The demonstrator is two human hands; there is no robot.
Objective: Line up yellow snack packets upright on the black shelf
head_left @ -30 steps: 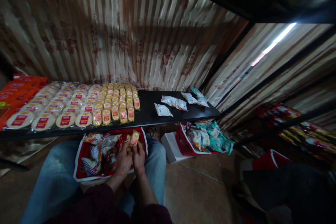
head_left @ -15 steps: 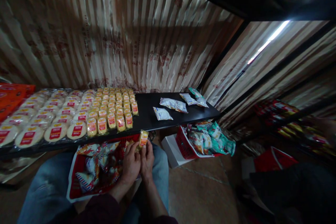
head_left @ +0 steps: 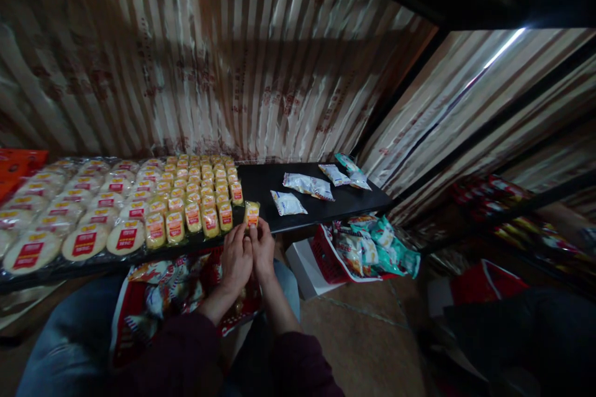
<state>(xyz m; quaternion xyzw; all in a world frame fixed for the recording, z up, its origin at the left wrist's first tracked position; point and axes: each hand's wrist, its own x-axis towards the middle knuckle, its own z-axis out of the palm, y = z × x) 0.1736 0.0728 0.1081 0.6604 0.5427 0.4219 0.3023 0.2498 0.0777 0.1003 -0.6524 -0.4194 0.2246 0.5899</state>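
Note:
A small yellow wrapped cake (head_left: 252,214) with a red and orange label is held upright at the front edge of the black shelf (head_left: 254,181). My left hand (head_left: 236,255) and my right hand (head_left: 262,248) both pinch its lower part, thumbs close together. Just left of it stand rows of matching wrapped cakes (head_left: 210,219), labels facing me. Further left lie rows of round, flat wrapped pastries (head_left: 84,242) with red labels. Below my forearms, a red basket (head_left: 118,322) of snack packets sits between my knees, partly covered by my arms.
Several white and teal snack packets (head_left: 308,186) lie on the shelf's right part. A red basket (head_left: 328,258) of teal packets stands below, beside a white box (head_left: 305,267). An orange package (head_left: 21,169) is at far left. Another person's dark-clothed leg (head_left: 526,335) shows at right.
Both hands have moved up and forward, carrying the small cake from above the basket to the shelf's front edge, beside the front row. The view has shifted slightly.

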